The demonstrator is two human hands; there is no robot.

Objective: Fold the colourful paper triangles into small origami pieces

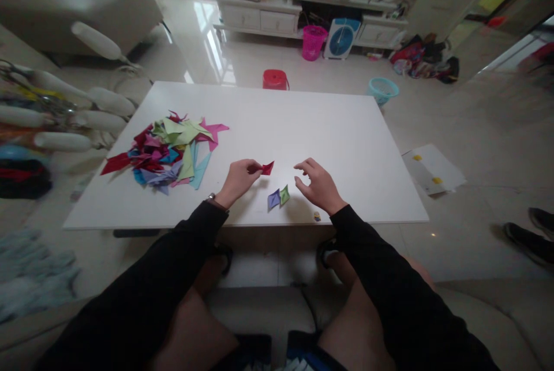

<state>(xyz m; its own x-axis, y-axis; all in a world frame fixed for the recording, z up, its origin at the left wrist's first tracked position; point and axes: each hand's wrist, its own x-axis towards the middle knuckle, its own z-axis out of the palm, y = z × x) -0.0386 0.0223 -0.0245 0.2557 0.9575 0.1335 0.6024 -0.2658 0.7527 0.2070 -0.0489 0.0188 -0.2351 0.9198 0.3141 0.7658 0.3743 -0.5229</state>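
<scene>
Left hand (241,179) pinches red paper (268,169). Right hand (319,184), unclenched and free, is at red paper's three o'clock; purple paper (273,199), five o'clock.

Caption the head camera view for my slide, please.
Left hand pinches a red folded paper while the open right hand hovers near a purple piece and a green piece.

Pink basket (313,43) beside blue fan (341,40) — red stool (274,79) nearer — heap (419,58) at right, perhaps bags.

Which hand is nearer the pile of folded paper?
Left. The left hand, pinching a red piece, is right of the pile; the right hand is farther right.
</scene>
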